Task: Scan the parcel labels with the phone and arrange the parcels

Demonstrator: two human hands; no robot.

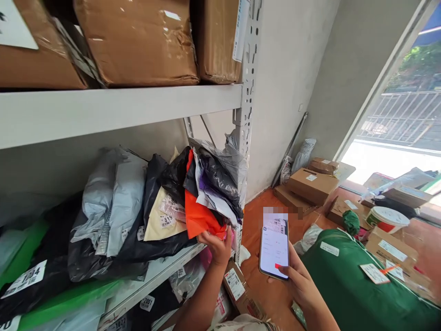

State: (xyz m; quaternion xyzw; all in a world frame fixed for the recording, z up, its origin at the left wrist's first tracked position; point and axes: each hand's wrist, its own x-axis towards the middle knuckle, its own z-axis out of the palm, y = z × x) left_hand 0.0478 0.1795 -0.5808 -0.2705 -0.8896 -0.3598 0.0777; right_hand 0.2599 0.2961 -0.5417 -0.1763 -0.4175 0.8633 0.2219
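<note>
My left hand (217,247) is closed at the lower edge of an orange mailing bag (203,216), which stands among other parcel bags on the shelf. A bit of pink plastic (230,239) shows beside its fingers. White, purple and black mailing bags (220,177) lean against the orange one on its right. My right hand (301,276) holds a smartphone (274,250) with its lit screen up, the thumb resting on a red spot near the bottom. Left of the orange bag sits a cream bag (156,218) with a numbered label.
Above, large cardboard boxes (138,41) fill the upper shelf beam (120,115). A perforated post (246,115) ends the rack on the right. Cardboard boxes (312,186), a big green sack (347,271) and a white tub (387,218) stand on the orange floor (255,234).
</note>
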